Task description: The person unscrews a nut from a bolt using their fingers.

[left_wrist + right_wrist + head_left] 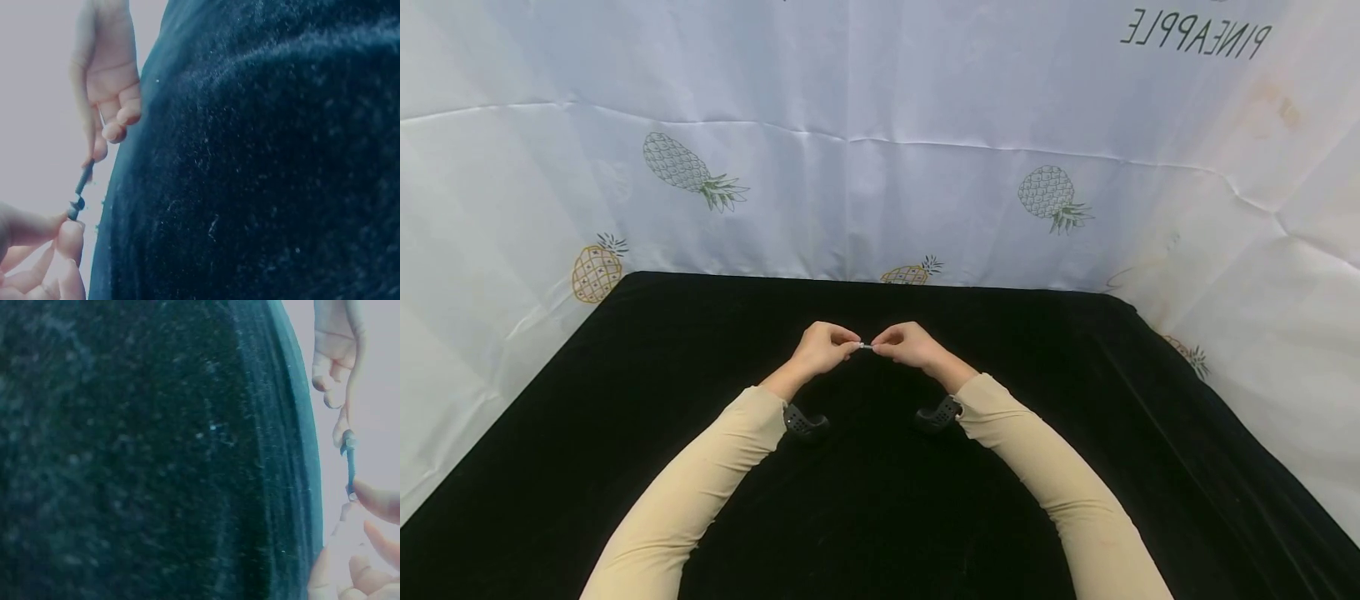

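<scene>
A small metal bolt [867, 346] with a threaded shank spans the gap between the two hands, above the black cloth. The left hand [822, 348] pinches its thicker end between thumb and fingertips. From the other side, the right hand [913, 345] pinches the thin end of the shank. In the left wrist view the bolt [82, 185] shows a wider, nut-like piece close to the left fingertips. The right wrist view shows the bolt [350, 464] with its tip between the right thumb and finger. Both ends are partly hidden by fingertips.
Black cloth [865, 500] covers the table under both arms. A white curtain [850, 200] printed with pineapples hangs behind and along the sides. Dark devices [806, 423] are strapped at both wrists, below the beige sleeves.
</scene>
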`<state>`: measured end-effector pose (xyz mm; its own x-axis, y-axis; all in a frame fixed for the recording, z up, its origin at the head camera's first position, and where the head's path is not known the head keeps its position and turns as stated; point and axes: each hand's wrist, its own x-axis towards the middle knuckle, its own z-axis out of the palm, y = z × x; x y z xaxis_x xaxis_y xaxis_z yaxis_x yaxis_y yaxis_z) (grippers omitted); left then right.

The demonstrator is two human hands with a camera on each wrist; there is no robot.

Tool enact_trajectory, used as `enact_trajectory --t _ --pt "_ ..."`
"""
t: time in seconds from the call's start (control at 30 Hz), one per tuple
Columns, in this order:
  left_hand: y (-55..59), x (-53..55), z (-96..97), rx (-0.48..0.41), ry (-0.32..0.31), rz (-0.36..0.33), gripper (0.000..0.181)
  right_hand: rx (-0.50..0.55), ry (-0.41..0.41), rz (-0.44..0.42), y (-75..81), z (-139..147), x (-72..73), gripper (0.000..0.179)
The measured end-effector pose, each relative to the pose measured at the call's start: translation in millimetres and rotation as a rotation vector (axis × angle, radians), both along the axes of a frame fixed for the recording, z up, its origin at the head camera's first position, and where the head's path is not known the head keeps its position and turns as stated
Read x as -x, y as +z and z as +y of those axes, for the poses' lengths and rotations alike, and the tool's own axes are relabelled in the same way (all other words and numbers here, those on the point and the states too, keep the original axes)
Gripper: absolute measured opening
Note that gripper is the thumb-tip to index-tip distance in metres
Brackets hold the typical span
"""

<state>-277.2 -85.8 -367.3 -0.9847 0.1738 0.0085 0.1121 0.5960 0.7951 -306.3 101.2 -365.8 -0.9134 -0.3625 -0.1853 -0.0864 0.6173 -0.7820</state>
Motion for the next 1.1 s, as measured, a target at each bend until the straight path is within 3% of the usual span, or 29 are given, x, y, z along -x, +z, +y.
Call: enact_trajectory --t 0.27,0.57,1.1 --pt "6.0 -3.3 3.2 -0.103 0.0 0.036 0.024 0.044 -0.001 0.017 7.9 6 -2.0 0.023" --pt "14.1 -8.5 7.4 -0.209 -0.011 0.059 0.025 0.101 -0.049 0.033 24.2 13 -15.2 0.027" --pt "26.3 -20.8 16.3 -0.298 -0.026 0.131 0.023 0.167 -0.022 0.077 46.0 29 -35.6 0.027"
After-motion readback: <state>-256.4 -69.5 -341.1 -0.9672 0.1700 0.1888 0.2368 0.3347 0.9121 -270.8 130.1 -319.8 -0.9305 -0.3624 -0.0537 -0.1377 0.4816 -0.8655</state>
